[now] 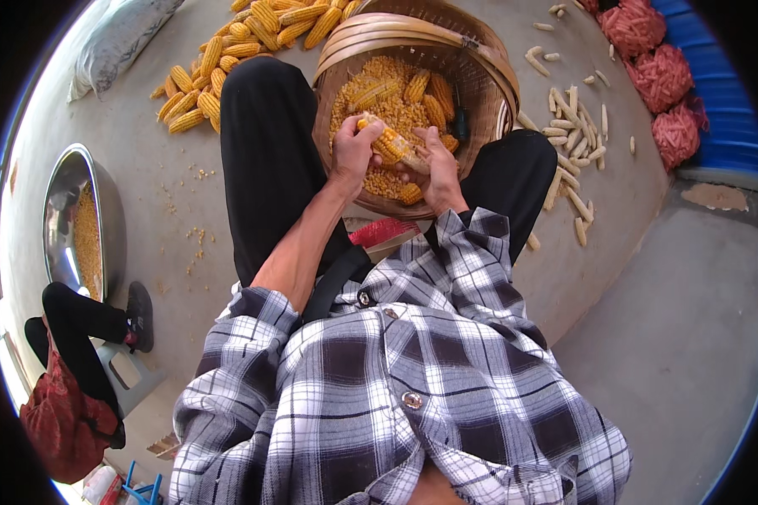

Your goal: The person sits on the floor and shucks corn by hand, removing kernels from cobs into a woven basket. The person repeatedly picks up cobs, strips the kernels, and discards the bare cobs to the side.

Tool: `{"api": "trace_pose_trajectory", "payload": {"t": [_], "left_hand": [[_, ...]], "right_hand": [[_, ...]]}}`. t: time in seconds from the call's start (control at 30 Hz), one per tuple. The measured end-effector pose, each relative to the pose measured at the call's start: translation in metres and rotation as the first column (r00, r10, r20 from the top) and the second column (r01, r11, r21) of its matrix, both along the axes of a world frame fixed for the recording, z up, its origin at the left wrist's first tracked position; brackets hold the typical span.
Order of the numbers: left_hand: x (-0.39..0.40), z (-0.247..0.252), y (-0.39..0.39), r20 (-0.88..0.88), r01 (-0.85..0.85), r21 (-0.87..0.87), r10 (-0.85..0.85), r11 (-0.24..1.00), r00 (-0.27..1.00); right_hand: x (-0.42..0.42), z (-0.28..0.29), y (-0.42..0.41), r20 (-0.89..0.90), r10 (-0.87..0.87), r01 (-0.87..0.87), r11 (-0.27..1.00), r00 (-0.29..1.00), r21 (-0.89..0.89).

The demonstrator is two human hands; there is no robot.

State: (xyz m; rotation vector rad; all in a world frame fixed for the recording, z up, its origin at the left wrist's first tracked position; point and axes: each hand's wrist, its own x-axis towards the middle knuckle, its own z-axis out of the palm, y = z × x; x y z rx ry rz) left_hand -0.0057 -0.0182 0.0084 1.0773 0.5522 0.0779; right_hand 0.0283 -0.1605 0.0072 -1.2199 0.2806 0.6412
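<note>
A partly shelled corn cob (390, 144) is held in both hands above a woven bamboo basket (480, 57) between the knees. My left hand (354, 148) grips its upper end, where rows are bare. My right hand (439, 167) holds the lower end, fingers along the cob. Below lie loose corn kernels (379, 68) and several whole cobs (441, 95). A dark green tool handle (460, 123) leans at the basket's right inner wall.
Yellow corn cobs (183, 104) are heaped beyond the left knee; bare cobs (571, 126) lie at right. A metal basin (104, 221) of kernels and a seated person (76, 379) are at left. Red mesh bags (663, 79) stand by a blue wall; a sack (117, 44) lies upper left.
</note>
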Motion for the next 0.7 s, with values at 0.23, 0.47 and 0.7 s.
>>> {"api": "trace_pose_trajectory", "payload": {"t": [0.23,0.47,0.7], "left_hand": [[-0.012,0.004,-0.002,-0.029,0.267,-0.175,-0.276,0.948,0.961],[-0.017,0.009,-0.015,-0.059,0.563,-0.125,-0.573,0.817,0.818],[-0.014,-0.017,-0.029,-0.078,0.523,0.089,-0.517,0.848,0.852]], "right_hand": [[0.012,0.005,-0.005,0.026,-0.187,0.178,0.962,0.982,0.206],[0.024,-0.026,-0.012,-0.086,-0.431,0.436,0.85,0.898,0.297],[0.026,-0.046,-0.01,-0.048,-0.41,0.41,0.885,0.911,0.221]]}}
